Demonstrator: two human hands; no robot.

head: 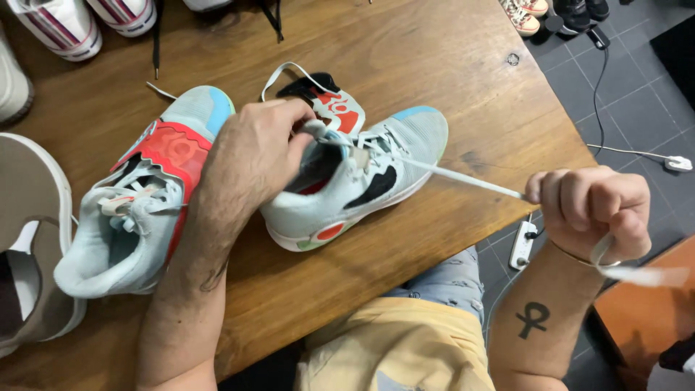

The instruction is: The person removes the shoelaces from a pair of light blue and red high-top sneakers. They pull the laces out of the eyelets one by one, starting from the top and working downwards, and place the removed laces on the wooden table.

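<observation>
Right now your left hand [253,156] sits on the collar of the right sneaker [355,181], fingers curled down over the tongue and gripping it where the lace comes out. That sneaker lies on its side near the middle of the table [434,65], toe toward 1 o'clock, sole edge facing you. Your right hand [590,210] is out at 3 o'clock, off the table edge and over the floor, closed in a tight fist around the white lace [456,177]. The lace runs taut from the eyelets to that fist, and its loose end trails out below your knuckles, blurred. The second sneaker [145,195] lies just beside your left forearm at 9 o'clock, toe toward 12, still laced. A beige shoe [29,239] rests at the far left edge, partly cut off. White shoes with red stripes [65,25] stand at 11 o'clock. On the tiled floor at 3 o'clock, a white power strip [523,246] lies beside the table.
</observation>
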